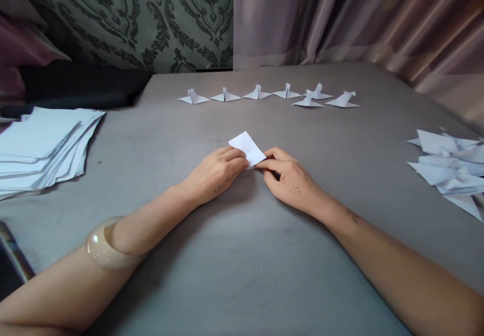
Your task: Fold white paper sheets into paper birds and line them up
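A small folded piece of white paper (247, 147) is between my two hands, over the middle of the grey table. My left hand (223, 170) grips its near left edge, with the fingers closed over the paper. At the right corner, my right hand (289, 177) pinches the paper between thumb and fingers. Part of the paper's near side is hidden behind my left fingers. Beyond it, several folded paper birds (258, 93) stand in a row toward the far side of the table.
A stack of white paper sheets (41, 144) lies at the left, by a black cloth (83, 84). On the right is a pile of folded white paper pieces (449, 162). A dark object (13, 255) sits at the near left edge. Curtains (287, 18) hang behind the table (242, 265).
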